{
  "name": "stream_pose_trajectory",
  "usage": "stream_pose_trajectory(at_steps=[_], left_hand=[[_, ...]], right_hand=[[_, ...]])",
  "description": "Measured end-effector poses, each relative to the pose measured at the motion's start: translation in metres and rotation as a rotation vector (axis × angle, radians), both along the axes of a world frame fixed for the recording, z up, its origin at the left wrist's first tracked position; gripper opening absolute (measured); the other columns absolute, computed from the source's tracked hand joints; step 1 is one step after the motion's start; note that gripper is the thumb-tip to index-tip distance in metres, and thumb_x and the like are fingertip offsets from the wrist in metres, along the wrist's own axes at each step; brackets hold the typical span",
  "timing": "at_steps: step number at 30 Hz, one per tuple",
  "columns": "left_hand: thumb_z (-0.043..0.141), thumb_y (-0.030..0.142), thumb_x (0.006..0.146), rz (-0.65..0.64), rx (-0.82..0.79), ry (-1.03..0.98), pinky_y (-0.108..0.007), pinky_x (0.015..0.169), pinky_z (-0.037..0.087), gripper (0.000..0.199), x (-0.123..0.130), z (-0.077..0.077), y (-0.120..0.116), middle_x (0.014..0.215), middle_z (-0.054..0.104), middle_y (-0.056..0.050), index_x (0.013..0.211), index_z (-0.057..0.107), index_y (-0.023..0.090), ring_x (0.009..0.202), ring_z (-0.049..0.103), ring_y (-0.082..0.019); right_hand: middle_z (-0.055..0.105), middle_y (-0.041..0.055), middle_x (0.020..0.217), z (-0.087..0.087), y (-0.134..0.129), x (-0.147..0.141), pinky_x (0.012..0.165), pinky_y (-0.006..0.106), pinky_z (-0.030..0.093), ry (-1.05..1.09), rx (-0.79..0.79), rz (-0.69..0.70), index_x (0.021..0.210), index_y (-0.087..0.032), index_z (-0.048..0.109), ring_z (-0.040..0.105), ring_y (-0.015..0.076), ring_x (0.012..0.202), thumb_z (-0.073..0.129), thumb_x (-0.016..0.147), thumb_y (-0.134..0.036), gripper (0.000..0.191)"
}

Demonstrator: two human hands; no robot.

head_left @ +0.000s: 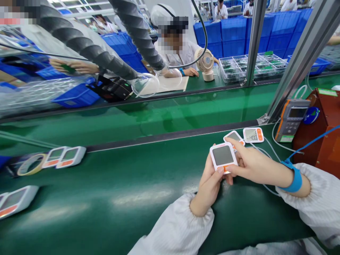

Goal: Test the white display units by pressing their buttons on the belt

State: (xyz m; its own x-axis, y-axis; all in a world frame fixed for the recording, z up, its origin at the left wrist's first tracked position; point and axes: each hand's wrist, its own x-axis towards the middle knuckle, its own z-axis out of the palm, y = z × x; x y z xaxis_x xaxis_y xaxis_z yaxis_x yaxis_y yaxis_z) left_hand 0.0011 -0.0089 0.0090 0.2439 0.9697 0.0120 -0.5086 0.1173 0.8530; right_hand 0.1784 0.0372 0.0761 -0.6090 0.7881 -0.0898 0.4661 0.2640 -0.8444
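Two hands, head view: I am holding one small white-and-orange meter [223, 156] up off the green belt [119, 198], screen blank and facing me.
Left hand [209, 186]: I am cupping the meter from below, thumb pressing at its lower orange edge, fingers wrapped behind it.
Right hand [252, 164]: I am steadying the meter's right side; the forefinger is reaching up toward a second meter [233, 136] just behind, though I cannot tell if it is touching. A blue wrist strap [294, 177] is sitting on this wrist.
Neighbouring units: a third meter [253, 135] is lying beside those, its display reading digits; two more meters [65, 157] are resting far left by a tape roll [31, 164].
Bench gear: an orange-edged handheld tester [291, 119] is standing at right.
Step, as I judge it: I am checking the held unit's button or display.
Next move, as I judge it: it is calling for a firm thumb press while keeping the screen toward me.
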Motion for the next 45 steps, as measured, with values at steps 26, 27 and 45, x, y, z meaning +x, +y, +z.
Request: stream_pose_trajectory(at_steps=[26,27,45], left_hand=[[0.055,0.036,0.097,0.034,0.025,0.042,-0.024,0.052,0.047,0.044,0.006,-0.009,-0.002,0.076,0.067,-0.002,0.134,0.043,0.016,0.056,0.059,-0.013],[0.055,0.036,0.097,0.034,0.026,0.043,-0.024,0.052,0.047,0.043,0.006,-0.009,-0.002,0.076,0.067,-0.002,0.133,0.043,0.016,0.056,0.058,-0.013],[0.056,0.036,0.097,0.045,0.034,0.048,-0.025,0.052,0.046,0.04,0.005,-0.01,-0.002,0.076,0.068,-0.002,0.129,0.046,0.016,0.054,0.059,-0.013]], right_hand=[[0.07,0.0082,0.099,-0.002,0.0,0.001,0.071,0.025,0.045,-0.14,0.104,0.024,0.16,-0.011,0.018,0.067,0.0195,0.082,0.057,0.098,-0.028,0.075],[0.07,0.0083,0.099,-0.002,0.0,0.001,0.071,0.025,0.045,-0.143,0.101,0.023,0.16,-0.011,0.018,0.067,0.0196,0.082,0.057,0.098,-0.028,0.075],[0.07,0.0089,0.099,-0.003,0.0,0.002,0.071,0.026,0.046,-0.14,0.111,0.035,0.159,-0.01,0.018,0.067,0.0203,0.083,0.056,0.099,-0.029,0.074]])
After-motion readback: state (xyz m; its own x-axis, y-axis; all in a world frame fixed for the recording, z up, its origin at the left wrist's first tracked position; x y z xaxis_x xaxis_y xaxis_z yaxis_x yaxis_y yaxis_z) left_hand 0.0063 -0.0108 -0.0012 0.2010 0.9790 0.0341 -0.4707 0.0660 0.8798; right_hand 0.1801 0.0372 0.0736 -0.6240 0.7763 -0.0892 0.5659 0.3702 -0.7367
